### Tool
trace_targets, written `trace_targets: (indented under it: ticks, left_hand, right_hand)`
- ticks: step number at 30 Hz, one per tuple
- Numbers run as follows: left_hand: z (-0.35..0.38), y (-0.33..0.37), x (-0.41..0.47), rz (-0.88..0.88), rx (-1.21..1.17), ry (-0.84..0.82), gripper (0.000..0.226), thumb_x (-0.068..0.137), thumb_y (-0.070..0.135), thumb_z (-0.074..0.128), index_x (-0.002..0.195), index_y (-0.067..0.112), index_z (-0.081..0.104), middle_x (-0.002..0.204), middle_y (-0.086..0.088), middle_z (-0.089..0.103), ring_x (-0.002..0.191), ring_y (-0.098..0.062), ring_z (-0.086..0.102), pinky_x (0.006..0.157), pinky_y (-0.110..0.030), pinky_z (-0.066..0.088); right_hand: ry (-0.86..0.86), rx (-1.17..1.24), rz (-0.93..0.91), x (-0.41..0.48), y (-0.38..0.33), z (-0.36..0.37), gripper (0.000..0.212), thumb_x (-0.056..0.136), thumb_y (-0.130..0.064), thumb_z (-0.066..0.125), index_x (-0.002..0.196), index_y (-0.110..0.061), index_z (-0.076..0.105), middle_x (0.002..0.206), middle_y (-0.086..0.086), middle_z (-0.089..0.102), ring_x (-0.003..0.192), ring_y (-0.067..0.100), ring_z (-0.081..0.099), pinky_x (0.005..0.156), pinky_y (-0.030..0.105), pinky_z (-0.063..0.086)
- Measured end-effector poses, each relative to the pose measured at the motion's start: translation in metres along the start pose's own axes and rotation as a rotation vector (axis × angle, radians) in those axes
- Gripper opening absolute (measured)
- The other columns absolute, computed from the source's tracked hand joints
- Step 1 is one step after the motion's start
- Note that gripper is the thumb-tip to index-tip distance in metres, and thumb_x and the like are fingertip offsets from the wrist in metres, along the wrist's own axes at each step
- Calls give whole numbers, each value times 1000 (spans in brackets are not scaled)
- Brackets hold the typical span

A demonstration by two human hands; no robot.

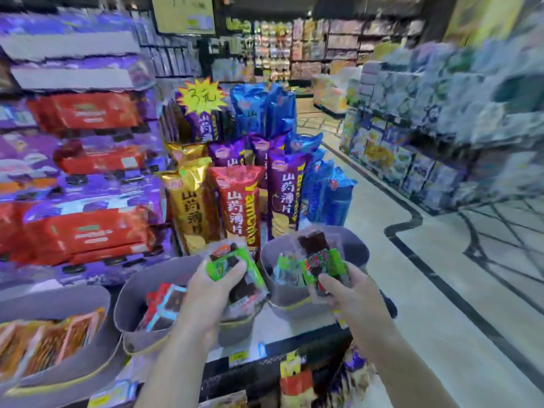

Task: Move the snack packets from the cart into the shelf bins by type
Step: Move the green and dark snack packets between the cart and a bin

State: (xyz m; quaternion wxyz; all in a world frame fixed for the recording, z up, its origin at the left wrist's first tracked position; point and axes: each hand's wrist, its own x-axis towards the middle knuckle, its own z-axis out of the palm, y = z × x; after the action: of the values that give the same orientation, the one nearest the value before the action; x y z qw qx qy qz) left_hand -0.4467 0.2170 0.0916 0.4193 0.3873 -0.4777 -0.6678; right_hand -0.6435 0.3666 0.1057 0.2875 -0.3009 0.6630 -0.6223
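My left hand (210, 285) grips a green snack packet (226, 260) above the middle grey bin (132, 307), which holds red and blue packets (164, 301). My right hand (350, 293) grips a bunch of green packets (323, 263) over the right grey bin (356, 251), where more green packets (287, 269) lie. A third grey bin (59, 295) at the left holds orange packets (50, 340). The cart is out of view.
Tall yam chip bags (235, 198) in gold, red, purple and blue stand behind the bins. Red and purple biscuit packs (85, 160) fill the shelves at the left. An aisle of pale floor (441, 319) runs along the right, with blurred shelving (441, 128) beyond.
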Motion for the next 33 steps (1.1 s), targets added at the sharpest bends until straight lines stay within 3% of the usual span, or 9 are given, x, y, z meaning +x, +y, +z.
trace_targets:
  ticks: [2, 4, 10, 13, 19, 22, 25, 29, 33]
  left_hand:
    - [20, -7, 25, -36, 2, -34, 26, 93, 10, 78, 116, 20, 74, 105, -11, 81, 88, -27, 80, 68, -41, 65]
    - [37, -14, 51, -69, 35, -73, 29, 94, 9, 76, 122, 15, 71, 108, -15, 80, 93, -32, 79, 75, -47, 65]
    - [75, -43, 120, -182, 99, -158, 33, 92, 9, 79, 120, 24, 70, 96, -10, 82, 87, -29, 80, 63, -43, 64]
    - [90, -58, 151, -195, 199, -138, 35, 87, 16, 86, 117, 25, 71, 96, -4, 82, 91, -28, 79, 79, -48, 64]
    - [106, -82, 175, -215, 462, -163, 45, 88, 27, 87, 129, 25, 67, 102, 2, 80, 96, -18, 74, 85, -30, 58]
    - [115, -93, 182, -211, 589, -114, 32, 87, 21, 87, 112, 31, 70, 86, 15, 71, 72, 5, 65, 57, -6, 45]
    - [123, -105, 186, -242, 700, -107, 26, 86, 13, 86, 99, 31, 73, 88, 11, 77, 69, 8, 66, 61, -11, 49]
    - [134, -111, 184, -336, 824, -72, 40, 87, 18, 84, 122, 19, 67, 117, -6, 76, 107, -24, 71, 96, -36, 56]
    - [141, -119, 184, -378, 1054, -78, 52, 86, 33, 84, 131, 20, 61, 121, -8, 76, 106, -27, 73, 85, -31, 55]
  right_hand:
    - [30, -7, 6, 19, 4, -10, 7, 96, -14, 71, 97, -20, 74, 85, 5, 78, 81, 24, 72, 71, 36, 53]
    - [45, -19, 11, 39, 7, -17, 7, 96, -13, 71, 98, -18, 75, 85, 6, 77, 84, 24, 74, 74, 34, 55]
    - [63, -59, 91, 106, 25, -31, 9, 94, -9, 71, 97, -17, 75, 84, 10, 76, 74, 19, 72, 72, 33, 60]
    - [18, -57, 165, 140, 38, -34, 8, 95, -1, 68, 101, -6, 70, 87, 14, 72, 76, 24, 70, 78, 45, 64]
    - [-196, -293, 289, 189, 63, -38, 7, 93, 3, 68, 96, -3, 68, 78, 5, 64, 68, 14, 64, 63, 29, 54]
    - [-265, -399, 336, 214, 71, -39, 11, 91, -1, 71, 88, -11, 69, 78, 7, 71, 72, 19, 71, 69, 39, 61]
    - [-321, -501, 377, 236, 81, -39, 11, 89, -2, 74, 99, -5, 71, 94, 18, 76, 91, 35, 75, 85, 51, 59]
    - [-432, -621, 353, 256, 97, -41, 14, 83, 3, 75, 86, -9, 68, 77, 10, 68, 73, 25, 68, 73, 44, 59]
    - [-555, -790, 247, 271, 108, -45, 22, 81, -3, 72, 77, -17, 56, 66, 1, 56, 62, 13, 50, 57, 25, 41]
